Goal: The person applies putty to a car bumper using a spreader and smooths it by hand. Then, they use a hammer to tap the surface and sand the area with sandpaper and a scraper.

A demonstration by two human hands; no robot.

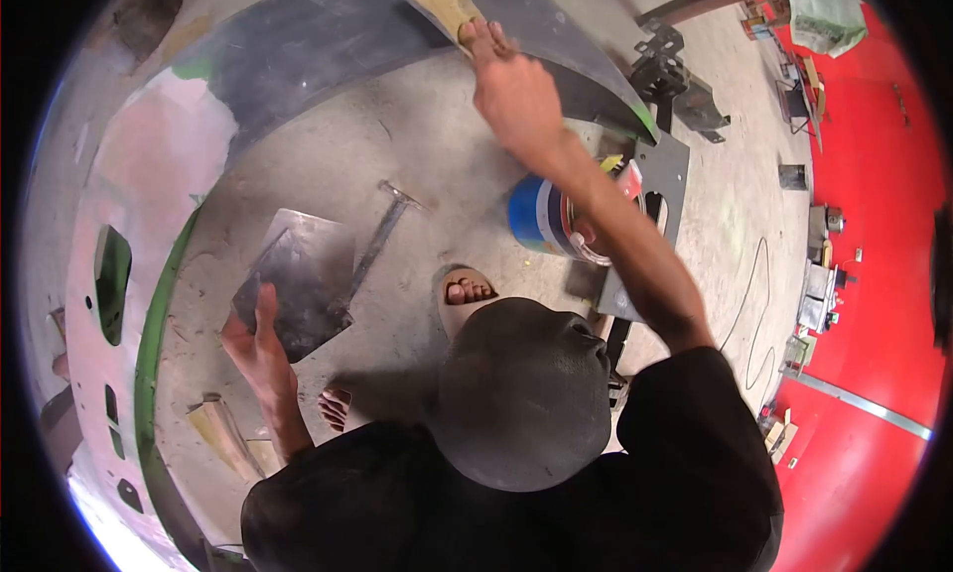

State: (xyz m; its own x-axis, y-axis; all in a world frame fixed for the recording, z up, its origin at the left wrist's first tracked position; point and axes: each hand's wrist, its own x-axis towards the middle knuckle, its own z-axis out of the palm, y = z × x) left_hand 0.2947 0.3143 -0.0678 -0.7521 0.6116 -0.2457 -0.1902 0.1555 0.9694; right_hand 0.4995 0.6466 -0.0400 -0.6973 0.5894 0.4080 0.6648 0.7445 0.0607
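My left hand (263, 354) grips a thin grey metal plate (313, 264) at its near left corner, thumb on top and the other fingers hidden beneath. My right hand (514, 96) reaches far forward, its fingers closed on the end of a flat, tan, rectangular piece (445, 4). That piece lies against the dark grey curved body panel (298, 51); whether it is a spreader or folded sandpaper I cannot tell. Just beyond the plate, a hammer (382, 237) lies on the floor. Below my right forearm stands a blue tin (536, 215), with objects at its mouth.
A pale pink, white and green panel (149, 165) curves along the left. Another tan strip (223, 435) is on the floor near my left foot (335, 408). Dark metal brackets (660, 71) stand beyond the tin. A red wall (874, 304) runs along the right.
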